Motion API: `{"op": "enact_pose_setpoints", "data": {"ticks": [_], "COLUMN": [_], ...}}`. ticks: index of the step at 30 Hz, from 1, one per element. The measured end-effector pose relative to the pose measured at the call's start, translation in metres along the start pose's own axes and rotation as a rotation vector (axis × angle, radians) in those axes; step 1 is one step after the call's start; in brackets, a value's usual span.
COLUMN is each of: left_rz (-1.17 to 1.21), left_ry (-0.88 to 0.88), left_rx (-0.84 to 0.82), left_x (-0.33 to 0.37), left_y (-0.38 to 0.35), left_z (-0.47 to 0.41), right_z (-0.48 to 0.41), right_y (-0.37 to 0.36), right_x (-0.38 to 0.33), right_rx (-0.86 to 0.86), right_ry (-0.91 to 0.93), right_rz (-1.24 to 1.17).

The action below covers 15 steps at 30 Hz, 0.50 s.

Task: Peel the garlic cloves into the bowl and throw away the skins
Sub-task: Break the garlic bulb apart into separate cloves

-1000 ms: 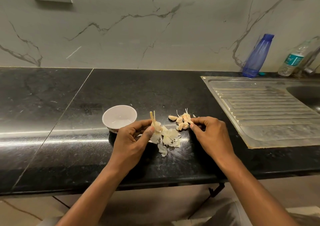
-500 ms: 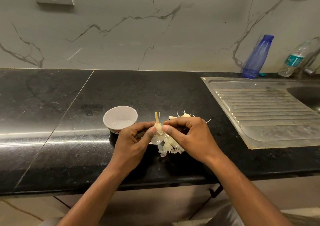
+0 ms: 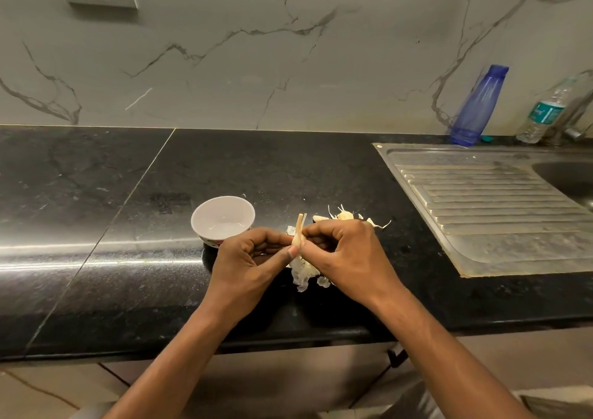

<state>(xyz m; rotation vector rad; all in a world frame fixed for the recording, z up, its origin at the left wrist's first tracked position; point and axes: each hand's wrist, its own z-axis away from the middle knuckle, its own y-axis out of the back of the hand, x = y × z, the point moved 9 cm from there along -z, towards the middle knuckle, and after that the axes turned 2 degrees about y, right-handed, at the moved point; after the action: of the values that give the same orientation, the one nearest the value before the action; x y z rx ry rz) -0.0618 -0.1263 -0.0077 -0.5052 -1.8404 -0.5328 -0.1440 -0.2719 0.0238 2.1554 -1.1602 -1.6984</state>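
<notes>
The left hand and right hand pinch the garlic stalk between curled fingers, near the table's front edge. Loose skins lie beneath, cloves lie behind, and the bowl sits just left. A sharp tug could flick the papery skins off that edge.

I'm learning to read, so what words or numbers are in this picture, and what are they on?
Nothing can be read.
Teal label on the clear plastic water bottle: print too blurred.
Red marks low on the small white bowl: too small to tell.
</notes>
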Motion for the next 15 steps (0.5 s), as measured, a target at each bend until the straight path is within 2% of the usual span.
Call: {"op": "enact_pose_setpoints", "data": {"ticks": [8, 15], "left_rz": [-0.009, -0.011], "left_ry": [-0.003, -0.026], "left_rx": [0.016, 0.006], "left_x": [-0.0039, -0.0041], "left_y": [0.002, 0.0011], "left_z": [0.0005, -0.0002], "right_z": [-0.0026, 0.0007], "right_y": [-0.0095, -0.0083], "right_x": [-0.0029, -0.0043], "right_rx": [0.042, 0.078], "right_ry": [0.081, 0.086], "right_rz": [0.128, 0.101]}}
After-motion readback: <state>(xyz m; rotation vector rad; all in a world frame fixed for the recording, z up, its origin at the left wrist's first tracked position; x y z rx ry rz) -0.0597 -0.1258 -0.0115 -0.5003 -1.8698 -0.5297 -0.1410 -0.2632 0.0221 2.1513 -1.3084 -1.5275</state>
